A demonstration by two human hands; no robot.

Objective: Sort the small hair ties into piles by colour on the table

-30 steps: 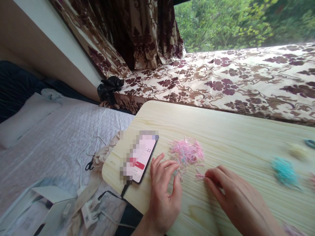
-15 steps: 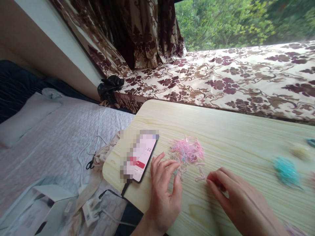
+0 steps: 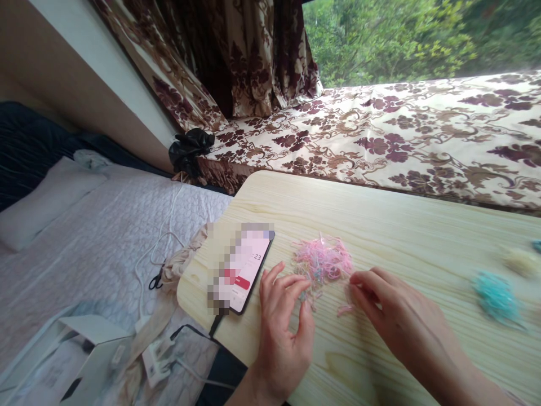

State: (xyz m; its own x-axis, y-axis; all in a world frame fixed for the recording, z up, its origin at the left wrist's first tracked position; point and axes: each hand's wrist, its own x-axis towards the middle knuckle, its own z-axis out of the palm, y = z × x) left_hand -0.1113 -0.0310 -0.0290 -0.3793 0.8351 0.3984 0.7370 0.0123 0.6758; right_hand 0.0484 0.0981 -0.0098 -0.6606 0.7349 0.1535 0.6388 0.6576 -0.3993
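Observation:
A loose pile of thin pink strands [image 3: 323, 256], like small elastic bands, lies on the wooden table [image 3: 401, 225]. Paler, mixed-colour strands sit at its lower left side. My left hand [image 3: 285, 327] rests beside that side, its fingers curved and apart, the index fingertip close to the pale strands. At the pile's right edge, my right hand [image 3: 393, 316] has thumb and forefinger pinched together; whatever is between them is too small to make out. Just left of those fingertips a short pink strand [image 3: 345, 309] lies on the table.
A phone [image 3: 243, 270] with a cable lies left of my left hand. Over to the right are a turquoise bundle [image 3: 499, 296] and a cream bundle [image 3: 522, 261]. Beyond the table's left edge is a bed [image 3: 114, 225] with a white box [image 3: 93, 349] and cables.
My right hand has moved up and slightly left to the pile's edge. Pink strands near its fingertips have shifted, with one left lying below. My left hand has hardly moved.

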